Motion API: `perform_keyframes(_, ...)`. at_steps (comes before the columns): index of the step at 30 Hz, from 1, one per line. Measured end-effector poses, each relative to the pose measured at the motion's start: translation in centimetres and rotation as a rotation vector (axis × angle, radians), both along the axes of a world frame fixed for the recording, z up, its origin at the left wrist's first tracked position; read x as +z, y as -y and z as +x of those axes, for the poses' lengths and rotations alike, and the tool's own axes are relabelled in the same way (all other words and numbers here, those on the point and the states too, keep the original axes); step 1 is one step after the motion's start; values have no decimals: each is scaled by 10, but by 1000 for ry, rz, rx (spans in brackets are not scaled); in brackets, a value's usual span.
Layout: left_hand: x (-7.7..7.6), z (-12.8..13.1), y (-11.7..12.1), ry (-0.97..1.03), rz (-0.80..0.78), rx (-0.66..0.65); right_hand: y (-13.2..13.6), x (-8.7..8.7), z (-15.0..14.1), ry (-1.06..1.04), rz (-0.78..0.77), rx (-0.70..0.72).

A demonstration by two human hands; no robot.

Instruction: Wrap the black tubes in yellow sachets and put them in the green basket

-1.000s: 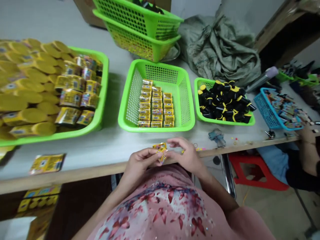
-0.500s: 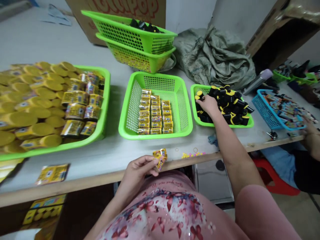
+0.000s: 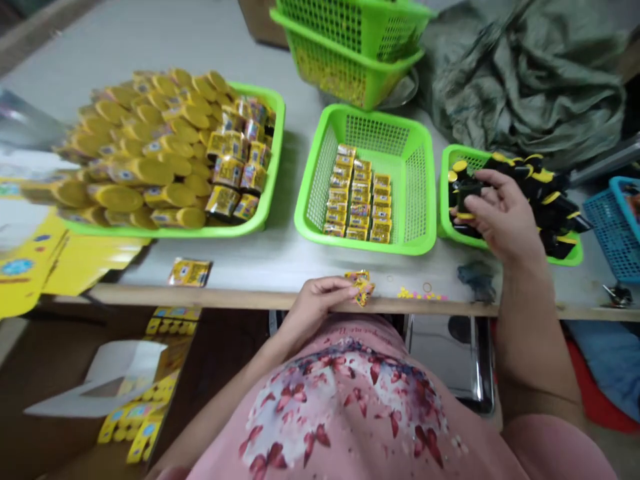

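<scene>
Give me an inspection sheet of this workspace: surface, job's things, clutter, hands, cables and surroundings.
Surface: grey table with a wooden front edge; small yellow and pink bits lie near that edge.
Job's things: gold foil packet; black-and-yellow pieces in a small green basket; rows of foil packets in a larger green basket.
Clutter: loose yellow packet; crumpled grey-green sack.
Hands: left hand pinches the gold foil packet; right hand grips a dark piece above the small green basket.
Cables: nothing seen.
Surroundings: stacked green baskets behind; blue basket at right.
</scene>
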State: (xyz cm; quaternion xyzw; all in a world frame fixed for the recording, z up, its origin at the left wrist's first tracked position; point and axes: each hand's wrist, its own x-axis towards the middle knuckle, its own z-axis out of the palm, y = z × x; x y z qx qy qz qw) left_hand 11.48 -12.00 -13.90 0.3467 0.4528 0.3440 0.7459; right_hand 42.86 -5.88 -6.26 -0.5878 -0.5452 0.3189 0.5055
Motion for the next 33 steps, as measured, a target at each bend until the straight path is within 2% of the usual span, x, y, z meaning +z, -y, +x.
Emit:
perform_keyframes(3, 0, 0, 3, -38, 35, -26, 49, 2, -43, 119, -58, 320)
perform_keyframes(5, 0, 0, 5, -54, 40, -56, 67, -3, -66, 179, -63, 490)
perform_keyframes(9, 2, -1, 8, -50, 59, -123, 74, -19, -78, 280, -4, 644)
perform_keyframes(13, 1, -3, 10, -10, 73, -130, 70, -28, -77, 292, -52, 736)
perform_keyframes(16, -1, -3, 11, 40, 1, -101, 73, -31, -81, 280, -62, 761)
perform_keyframes(22, -1, 2, 11, 162, -96, -53, 79, -32, -91, 372, -41, 632)
perform_keyframes(29, -6, 6, 14, 138, -67, -32, 83, -27, -97, 409, 64, 647)
perform_keyframes(33, -1, 6, 15, 76, -6, -25, 85, -27, -96, 434, 81, 639)
